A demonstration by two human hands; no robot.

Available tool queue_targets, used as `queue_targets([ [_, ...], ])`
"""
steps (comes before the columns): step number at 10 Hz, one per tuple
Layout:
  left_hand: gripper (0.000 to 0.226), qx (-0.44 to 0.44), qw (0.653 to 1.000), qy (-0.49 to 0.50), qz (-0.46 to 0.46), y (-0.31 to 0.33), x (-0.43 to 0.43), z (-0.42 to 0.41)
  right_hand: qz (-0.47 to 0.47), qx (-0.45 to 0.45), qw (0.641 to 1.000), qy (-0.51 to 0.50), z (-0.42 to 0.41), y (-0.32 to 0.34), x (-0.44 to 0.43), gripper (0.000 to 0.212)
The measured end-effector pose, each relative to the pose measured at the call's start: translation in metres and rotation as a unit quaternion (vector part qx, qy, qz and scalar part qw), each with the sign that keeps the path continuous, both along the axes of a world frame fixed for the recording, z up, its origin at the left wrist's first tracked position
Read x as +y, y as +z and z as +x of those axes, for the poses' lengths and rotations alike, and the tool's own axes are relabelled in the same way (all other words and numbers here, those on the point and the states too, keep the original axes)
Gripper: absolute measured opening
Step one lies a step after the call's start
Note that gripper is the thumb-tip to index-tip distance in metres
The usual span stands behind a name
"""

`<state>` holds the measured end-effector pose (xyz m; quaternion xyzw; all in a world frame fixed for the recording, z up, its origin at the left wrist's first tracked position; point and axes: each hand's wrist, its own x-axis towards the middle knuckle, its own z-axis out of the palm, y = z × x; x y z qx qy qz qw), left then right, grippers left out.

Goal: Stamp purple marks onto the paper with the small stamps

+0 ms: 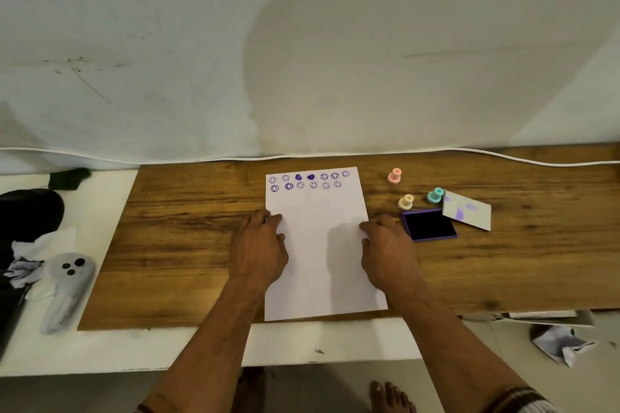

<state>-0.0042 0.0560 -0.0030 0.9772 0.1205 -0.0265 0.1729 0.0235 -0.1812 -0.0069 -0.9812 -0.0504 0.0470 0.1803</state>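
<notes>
The left hand (260,241) lies flat on the left edge of the white rectangular paper sheet (322,245), fingers slightly spread and holding nothing. If it slides while pinning that edge, the sheet will likely skew on the brown wooden board (188,231), and the next row would probably run crooked under the two rows of purple smiley and heart marks (308,180) at the far end. The right hand (385,246) presses the right edge the same way, fingers loosely apart and empty; a careless reach from here could brush the open purple ink pad (429,224) just beside it and smear ink onto the paper. The small stamps stand beyond the fingers, untouched: a pink plastic stamp (394,176) farthest, then a cream stamp (406,201) and a teal stamp (435,195) near the pad's pale lid (467,210).
</notes>
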Motion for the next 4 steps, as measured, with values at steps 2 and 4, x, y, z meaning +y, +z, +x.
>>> queue_targets([
  [2,0.053,0.039,0.999,-0.012,0.001,0.005,-0.001,-0.011,-0.024,0.032,0.999,0.014,-0.005,0.007,-0.001,0.045],
  [4,0.066,0.091,0.995,-0.039,0.026,0.027,-0.007,-0.017,-0.04,0.084,0.995,0.039,-0.01,0.028,0.001,0.057],
])
